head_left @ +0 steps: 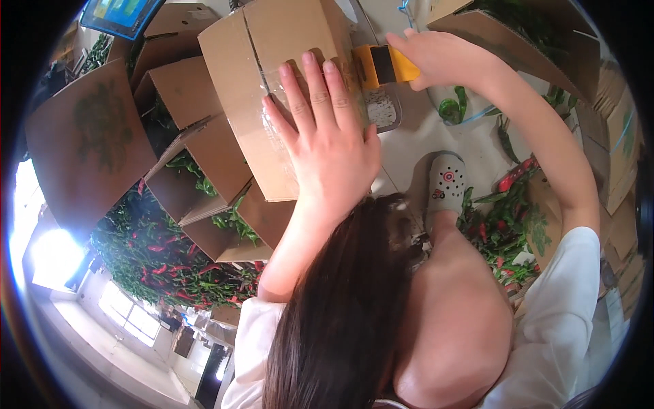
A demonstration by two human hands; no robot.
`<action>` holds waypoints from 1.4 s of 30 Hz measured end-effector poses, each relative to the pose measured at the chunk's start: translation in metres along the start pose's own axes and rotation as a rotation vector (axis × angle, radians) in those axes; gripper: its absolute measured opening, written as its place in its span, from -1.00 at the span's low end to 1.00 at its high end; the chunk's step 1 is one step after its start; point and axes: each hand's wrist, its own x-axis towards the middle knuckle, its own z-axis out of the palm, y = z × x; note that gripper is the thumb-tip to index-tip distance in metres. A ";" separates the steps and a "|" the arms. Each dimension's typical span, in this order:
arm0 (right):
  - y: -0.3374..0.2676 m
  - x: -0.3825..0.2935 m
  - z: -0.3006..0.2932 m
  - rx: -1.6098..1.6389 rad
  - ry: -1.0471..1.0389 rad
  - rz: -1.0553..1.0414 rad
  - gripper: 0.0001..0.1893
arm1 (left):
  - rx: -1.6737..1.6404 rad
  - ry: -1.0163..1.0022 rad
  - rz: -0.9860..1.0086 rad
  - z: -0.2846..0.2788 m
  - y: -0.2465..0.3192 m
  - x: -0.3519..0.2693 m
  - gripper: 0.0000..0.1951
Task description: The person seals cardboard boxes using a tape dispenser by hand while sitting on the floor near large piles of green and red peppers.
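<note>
A closed cardboard box stands before me, with a dark seam between its flaps and clear tape along part of it. My left hand lies flat on the taped face, fingers spread and holding nothing. At the box's right side, my right hand grips a yellow and black packing tape dispenser, which is against or very close to the box edge. The dispenser's far end and any tape leaving it are hard to make out. Long dark hair hangs below my left hand and covers part of the view.
Open cardboard boxes with green peppers stand at the left, beside a big heap of green and red peppers. A clear plastic tray lies behind the dispenser. More peppers and boxes are at the right, near my shoe.
</note>
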 end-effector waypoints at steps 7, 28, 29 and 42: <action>0.013 -0.019 0.016 0.442 0.081 -0.006 -0.14 | -0.240 -0.024 -0.338 -0.011 -0.039 -0.029 0.04; -0.003 0.038 -0.005 1.297 0.615 -0.069 -0.38 | -1.488 0.380 -0.835 -0.003 -0.055 -0.103 0.00; -0.020 0.014 -0.018 1.319 0.708 -0.116 -0.39 | -1.476 0.369 -0.763 0.001 -0.060 -0.100 -0.02; -0.091 -0.106 -0.039 0.730 1.103 0.407 -0.69 | -1.706 0.038 -0.835 0.030 -0.145 0.018 -0.50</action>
